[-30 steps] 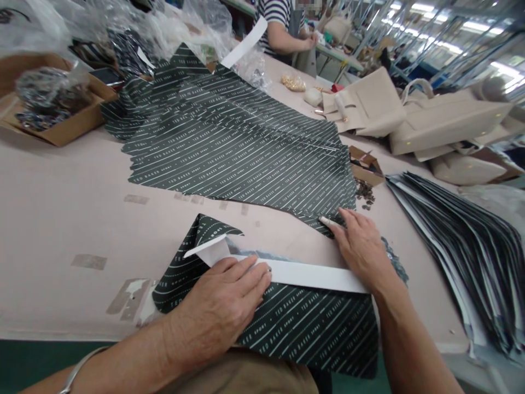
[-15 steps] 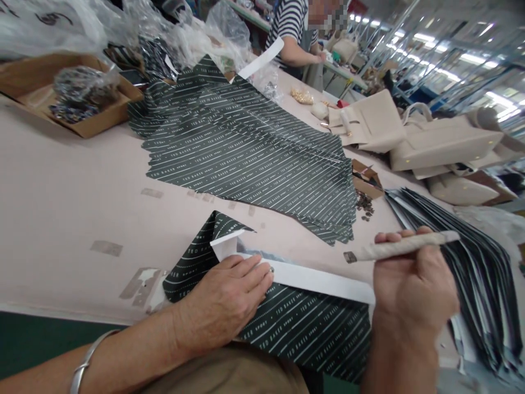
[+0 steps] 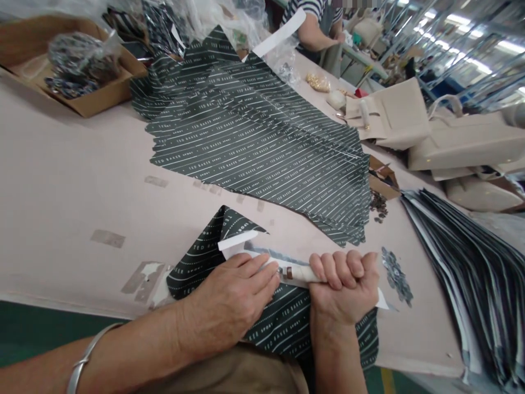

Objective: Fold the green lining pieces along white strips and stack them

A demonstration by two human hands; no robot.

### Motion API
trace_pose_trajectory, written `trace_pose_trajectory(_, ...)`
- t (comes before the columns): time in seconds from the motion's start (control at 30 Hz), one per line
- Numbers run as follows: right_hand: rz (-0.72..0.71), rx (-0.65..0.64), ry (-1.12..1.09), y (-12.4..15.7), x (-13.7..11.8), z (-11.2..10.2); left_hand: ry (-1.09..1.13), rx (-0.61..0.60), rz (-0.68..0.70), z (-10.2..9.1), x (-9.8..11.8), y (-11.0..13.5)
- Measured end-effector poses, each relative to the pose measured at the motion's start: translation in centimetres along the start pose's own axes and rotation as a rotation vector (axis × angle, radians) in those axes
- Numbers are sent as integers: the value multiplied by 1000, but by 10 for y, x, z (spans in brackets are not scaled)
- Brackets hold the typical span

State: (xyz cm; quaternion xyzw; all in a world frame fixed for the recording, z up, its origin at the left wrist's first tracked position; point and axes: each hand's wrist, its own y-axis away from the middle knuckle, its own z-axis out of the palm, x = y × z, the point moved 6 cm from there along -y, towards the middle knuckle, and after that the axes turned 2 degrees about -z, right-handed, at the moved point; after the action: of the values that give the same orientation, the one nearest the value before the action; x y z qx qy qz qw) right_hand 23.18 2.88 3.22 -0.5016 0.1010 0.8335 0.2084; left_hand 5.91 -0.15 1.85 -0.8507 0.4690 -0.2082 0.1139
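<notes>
A dark green striped paper sheet [image 3: 283,323] with a folded white edge [image 3: 240,241] lies at the near table edge. My left hand [image 3: 229,301] lies flat on it with fingers stretched out, pressing the fold. My right hand [image 3: 344,287] is a fist wrapped round a pale stick-shaped tool [image 3: 297,272], whose brown-banded tip touches the white fold just beside my left fingertips. A large fan of the same green striped sheets [image 3: 262,137] is spread across the middle of the table.
A stack of dark sheets [image 3: 471,273] lies at the right. Beige bags [image 3: 451,142] sit at the far right, cardboard boxes [image 3: 94,98] at the far left, and a small box with dark bits [image 3: 379,183] between. Another person [image 3: 311,27] works at the far end.
My right hand lifted the stick tool from the table, swung it over, and now presses its tip down on the white fold. My left hand stayed on the sheet.
</notes>
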Motion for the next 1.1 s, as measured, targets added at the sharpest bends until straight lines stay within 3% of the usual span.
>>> trace_pose_trajectory(0.37, -38, -166, 52, 6, -3, 21, 61, -26, -38, -2, -2, 1)
trace_pose_trajectory(0.5, -71, -385, 214, 24, -6, 45, 62, 18, -23, -9, -2, -3)
trace_pose_trajectory(0.67, -187, -647, 353, 39, -7, 66, 80, -26, -63, -4, -5, -2)
trace_pose_trajectory(0.87, 0, -458, 440, 11, 5, 62, 50, 7, -31, -1, -4, 0)
trace_pose_trajectory(1.1, -13, -716, 790, 16, 14, 112, 95, -82, -57, 11, -4, 4)
